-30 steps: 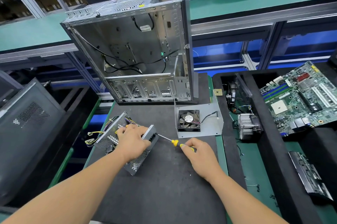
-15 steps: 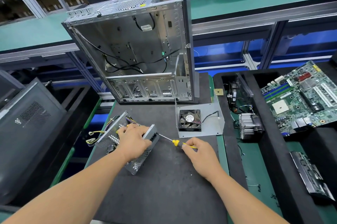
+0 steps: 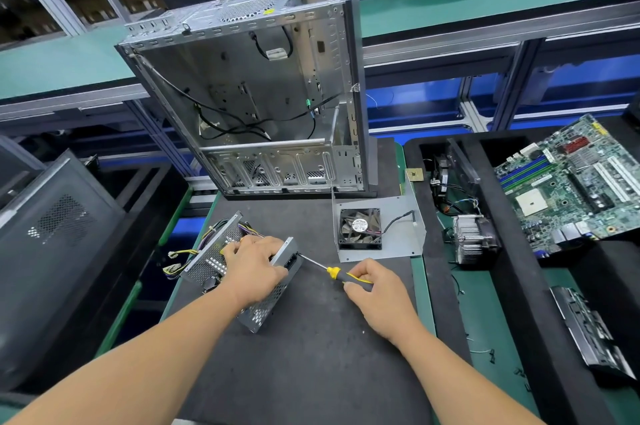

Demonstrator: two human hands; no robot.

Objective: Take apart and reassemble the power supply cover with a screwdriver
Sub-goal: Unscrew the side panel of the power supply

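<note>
- The power supply (image 3: 221, 262) lies on the dark mat (image 3: 311, 355) of the desk, near its left edge, with a bundle of wires (image 3: 180, 256) trailing off its far-left end.
- The left hand (image 3: 254, 268) rests on top of it, fingers curled over the casing, its grip clamped on the unit to steady it.
- The right hand (image 3: 375, 286) has its grip closed round the yellow-and-black handle of the screwdriver (image 3: 332, 272); the shaft runs up-left and the tip meets the supply's right end face, at a spot that looks like a screw, though the screw itself is too small to make out.
- Judged from this, the work is at the screw stage. The perforated cover (image 3: 266, 307) sits on the unit, and nothing lifted off it is visible.
- Whether this screw is being loosened or driven home cannot be told from one view, so it is unclear if this is the taking-apart half or the reassembly half.
- If it is taking apart, most of the task is left: remaining screws, lifting the cover, refitting and fastening it.
- Nearby: an open case (image 3: 263, 95) stands behind, a fan (image 3: 360, 229) on a metal plate is just right of the supply, and a motherboard (image 3: 568, 182) lies well apart at the right.
</note>
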